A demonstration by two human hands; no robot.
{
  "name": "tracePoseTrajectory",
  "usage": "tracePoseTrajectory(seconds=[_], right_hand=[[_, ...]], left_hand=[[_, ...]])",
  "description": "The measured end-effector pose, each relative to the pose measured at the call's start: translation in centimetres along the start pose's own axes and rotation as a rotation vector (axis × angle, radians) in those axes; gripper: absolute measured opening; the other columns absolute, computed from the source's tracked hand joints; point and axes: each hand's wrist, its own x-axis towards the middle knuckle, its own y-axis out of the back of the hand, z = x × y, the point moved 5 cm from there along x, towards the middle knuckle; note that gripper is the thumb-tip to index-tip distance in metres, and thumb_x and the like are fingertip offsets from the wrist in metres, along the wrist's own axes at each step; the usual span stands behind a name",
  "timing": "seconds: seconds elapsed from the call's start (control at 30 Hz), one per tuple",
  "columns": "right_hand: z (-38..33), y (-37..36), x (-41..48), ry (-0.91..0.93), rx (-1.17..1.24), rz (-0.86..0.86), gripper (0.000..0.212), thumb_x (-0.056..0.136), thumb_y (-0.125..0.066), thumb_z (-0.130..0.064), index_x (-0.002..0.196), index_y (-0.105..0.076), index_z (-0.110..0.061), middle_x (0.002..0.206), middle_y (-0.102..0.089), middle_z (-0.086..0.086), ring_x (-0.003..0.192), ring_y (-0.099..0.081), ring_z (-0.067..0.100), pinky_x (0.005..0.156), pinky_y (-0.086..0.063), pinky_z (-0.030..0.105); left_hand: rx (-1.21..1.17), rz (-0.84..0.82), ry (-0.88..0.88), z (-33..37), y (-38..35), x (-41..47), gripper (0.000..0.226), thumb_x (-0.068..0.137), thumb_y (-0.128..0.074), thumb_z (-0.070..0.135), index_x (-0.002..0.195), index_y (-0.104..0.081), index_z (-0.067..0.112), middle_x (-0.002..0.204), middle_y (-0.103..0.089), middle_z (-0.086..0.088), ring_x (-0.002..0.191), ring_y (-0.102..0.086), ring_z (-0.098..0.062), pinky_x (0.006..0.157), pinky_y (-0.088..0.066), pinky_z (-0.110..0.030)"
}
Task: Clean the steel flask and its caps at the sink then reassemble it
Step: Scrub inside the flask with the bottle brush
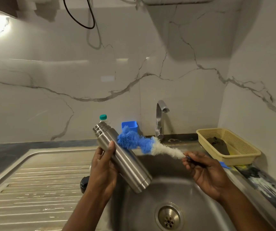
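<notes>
My left hand (103, 169) grips the steel flask (125, 162) around its middle, tilted with its open threaded neck up and to the left, over the sink basin (192, 194). My right hand (203, 172) holds the blue handle of a bottle brush (144, 144). Its blue and white bristles lie against the flask's upper side, outside the mouth. A black cap (84, 183) sits on the draining board, partly hidden behind my left wrist.
The tap (160, 120) stands behind the basin, with no water running. A blue tub (129, 125) and a green-capped bottle (103, 118) are at the back wall. A yellow basket (243, 154) holding a dark cloth sits right. The ribbed draining board (39, 180) lies left.
</notes>
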Motion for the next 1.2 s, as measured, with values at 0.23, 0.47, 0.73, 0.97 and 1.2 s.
tracePoseTrajectory(seconds=[0.23, 0.47, 0.73, 0.97, 1.2], right_hand=[[1.0, -0.7, 0.3, 0.016, 0.067, 0.025, 0.020, 0.088, -0.060, -0.003, 0.092, -0.079, 0.002, 0.087, -0.076, 0.020, 0.073, -0.077, 0.022, 0.063, -0.064, 0.026], [0.5, -0.1, 0.2, 0.054, 0.074, 0.059, 0.019, 0.087, -0.061, -0.004, 0.091, -0.080, 0.002, 0.085, -0.075, 0.020, 0.070, -0.076, 0.020, 0.060, -0.063, 0.024], [0.3, -0.4, 0.1, 0.081, 0.031, 0.049, 0.020, 0.088, -0.062, -0.004, 0.090, -0.081, 0.001, 0.086, -0.076, 0.019, 0.071, -0.075, 0.019, 0.061, -0.063, 0.024], [1.4, -1.1, 0.3, 0.046, 0.068, 0.038, 0.019, 0.088, -0.062, -0.004, 0.092, -0.080, 0.000, 0.091, -0.076, 0.020, 0.075, -0.076, 0.021, 0.064, -0.064, 0.025], [1.1, -0.8, 0.2, 0.051, 0.083, 0.036, 0.021, 0.089, -0.063, -0.004, 0.103, -0.076, 0.004, 0.091, -0.075, 0.021, 0.075, -0.076, 0.021, 0.063, -0.064, 0.026]], left_hand=[[0.160, -0.078, -0.031, -0.2, -0.7, -0.4, 0.055, 0.087, -0.072, 0.031, 0.139, -0.060, 0.016, 0.131, -0.068, -0.020, 0.120, -0.069, -0.036, 0.098, -0.057, -0.055], [0.149, -0.117, 0.003, -0.2, -0.9, -0.5, 0.046, 0.092, -0.067, 0.032, 0.136, -0.061, 0.017, 0.125, -0.069, -0.024, 0.104, -0.073, -0.031, 0.081, -0.063, -0.044], [0.192, -0.140, 0.000, -0.2, -0.9, -0.5, 0.042, 0.094, -0.065, 0.029, 0.134, -0.063, 0.017, 0.125, -0.070, -0.023, 0.105, -0.072, -0.030, 0.082, -0.063, -0.043], [0.198, -0.127, 0.090, -0.9, -1.0, -0.7, 0.045, 0.092, -0.067, 0.033, 0.135, -0.064, 0.020, 0.118, -0.075, -0.016, 0.104, -0.075, -0.030, 0.077, -0.063, -0.042], [0.210, -0.134, 0.078, -0.3, -1.1, -0.7, 0.046, 0.091, -0.066, 0.035, 0.133, -0.066, 0.017, 0.116, -0.075, -0.018, 0.100, -0.075, -0.029, 0.077, -0.063, -0.042]])
